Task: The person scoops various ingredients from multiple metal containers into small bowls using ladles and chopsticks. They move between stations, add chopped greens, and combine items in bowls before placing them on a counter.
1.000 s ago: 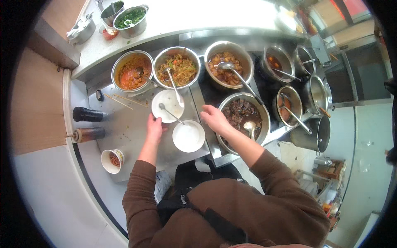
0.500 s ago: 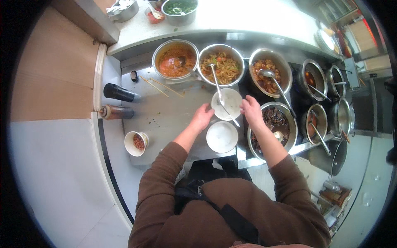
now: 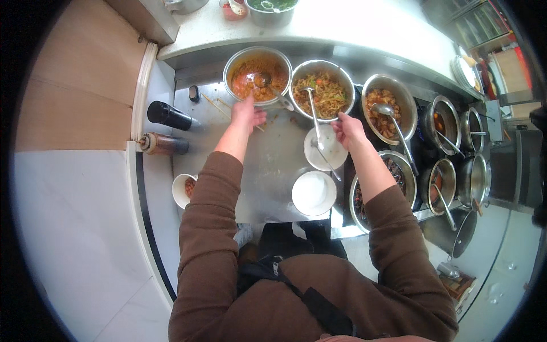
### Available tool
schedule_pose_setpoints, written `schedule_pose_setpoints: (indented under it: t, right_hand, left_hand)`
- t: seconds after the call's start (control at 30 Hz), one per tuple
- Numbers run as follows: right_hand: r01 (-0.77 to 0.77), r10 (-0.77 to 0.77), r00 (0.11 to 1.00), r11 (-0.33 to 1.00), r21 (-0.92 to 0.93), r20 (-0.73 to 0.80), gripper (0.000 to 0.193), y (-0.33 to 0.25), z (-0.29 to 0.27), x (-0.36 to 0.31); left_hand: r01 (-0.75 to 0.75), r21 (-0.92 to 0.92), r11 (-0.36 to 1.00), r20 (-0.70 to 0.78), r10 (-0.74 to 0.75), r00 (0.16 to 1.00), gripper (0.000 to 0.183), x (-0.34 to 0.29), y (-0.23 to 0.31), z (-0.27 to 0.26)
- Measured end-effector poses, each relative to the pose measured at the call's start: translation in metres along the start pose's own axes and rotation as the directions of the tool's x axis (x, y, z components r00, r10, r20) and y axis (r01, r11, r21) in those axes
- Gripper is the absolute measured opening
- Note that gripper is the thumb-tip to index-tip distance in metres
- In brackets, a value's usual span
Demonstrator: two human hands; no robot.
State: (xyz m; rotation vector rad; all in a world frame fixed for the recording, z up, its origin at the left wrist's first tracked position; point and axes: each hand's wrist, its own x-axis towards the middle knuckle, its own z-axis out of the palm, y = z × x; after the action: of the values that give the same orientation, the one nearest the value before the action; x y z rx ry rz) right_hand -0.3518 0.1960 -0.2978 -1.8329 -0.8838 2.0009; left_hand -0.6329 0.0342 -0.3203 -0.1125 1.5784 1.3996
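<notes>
As we read outward from the near edge of the brushed-steel counter (image 3: 265, 196), a round white bowl (image 3: 314, 193) comes first, set close to the body, presumably for short reach. At left sits a white cup of small reddish-brown pieces (image 3: 176, 191), apart from the bowl and partly hidden by the sleeve.

Just beyond the bowl, we note a shallow white dish (image 3: 336, 156) with a thin grey metal spoon (image 3: 329, 163) across it; we infer that it serves as a spoon rest.

The right hand (image 3: 348, 131) overlaps this dish, fingers loosely curled near the noodle pan's rim; we cannot tell whether it pinches anything. The left hand (image 3: 245, 115) is spread, fingertips at the near rim of the round steel pot of orange-red stew (image 3: 259, 53); contact is uncertain.

That pot and the wide steel pan of yellowish noodle-like strips (image 3: 320, 65) stand side by side at the counter's back. A long pale metal spoon (image 3: 314, 111) leans out of the pan, handle toward us, likely for easy grasp. Farthest, a grey metal pot of chopped greens (image 3: 272, 17) stands on the white ledge (image 3: 370, 34).
</notes>
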Motion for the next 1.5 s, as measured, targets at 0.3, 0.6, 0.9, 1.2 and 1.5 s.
schedule_pose_setpoints:
  t: [0.3, 0.6, 0.9, 1.2, 1.5]
  right_hand:
    - [0.062, -0.067, 0.998, 0.985, -0.162, -0.024, 0.021, -0.009, 0.01, 0.011]
    - [0.14, -0.136, 0.989, 0.988, 0.059, -0.065, 0.015, -0.018, 0.018, 0.006]
    - [0.069, -0.067, 0.998, 0.985, 0.158, -0.019, 0.01, -0.038, 0.017, -0.016]
    - [0.367, -0.362, 0.93, 0.914, -0.172, 0.061, 0.018, -0.132, -0.036, -0.074]
    - [0.476, -0.447, 0.872, 0.87, 0.131, -0.199, 0.006, -0.262, -0.021, 0.028]
  left_hand:
    - [-0.027, -0.104, 0.994, -0.066, 0.02, 0.998, 0.047, 0.007, -0.009, -0.004]
    - [0.016, -0.078, 0.997, -0.121, -0.026, 0.992, 0.029, -0.016, -0.005, -0.037]
    - [-0.044, 0.006, 0.999, -0.111, 0.045, 0.993, 0.03, -0.136, -0.019, -0.094]
    - [0.127, -0.094, 0.987, -0.177, -0.142, 0.974, 0.031, -0.242, -0.116, -0.142]
    - [0.227, -0.07, 0.971, -0.246, -0.238, 0.94, 0.029, -0.278, -0.185, -0.148]
